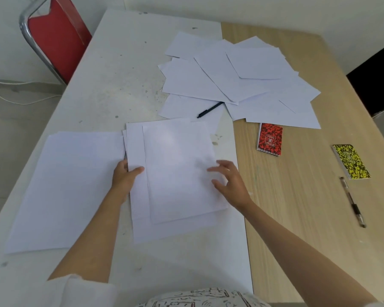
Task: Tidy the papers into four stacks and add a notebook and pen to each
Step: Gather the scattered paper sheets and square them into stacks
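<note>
- Left hand (125,176) grips the left edge of the uneven middle stack (175,173), thumb curled on top of the sheets, fingers hidden under.
- Right hand (230,180) spread and relaxed, fingers resting on the stack's right side, pinching nothing.
- Middle stack: white blank sheets, misaligned, top sheet offset toward the right, lower sheets showing at left and bottom.
- Neater stack (64,191) lies just left of it on the white counter (111,69), edges nearly touching.
- Loose papers (237,78) fanned in a messy overlapping pile at the far side, spanning the white counter and the wooden counter (297,207).
- Black pen (210,110) lies on the pile's near edge, partly under a sheet.
- Red notebook (270,139) on the wooden counter just near of the pile; yellow notebook (350,161) farther right, apart from it.
- Clear pen (353,201) lies just near of the yellow notebook.
- Red chair (58,34) at the far left corner.
</note>
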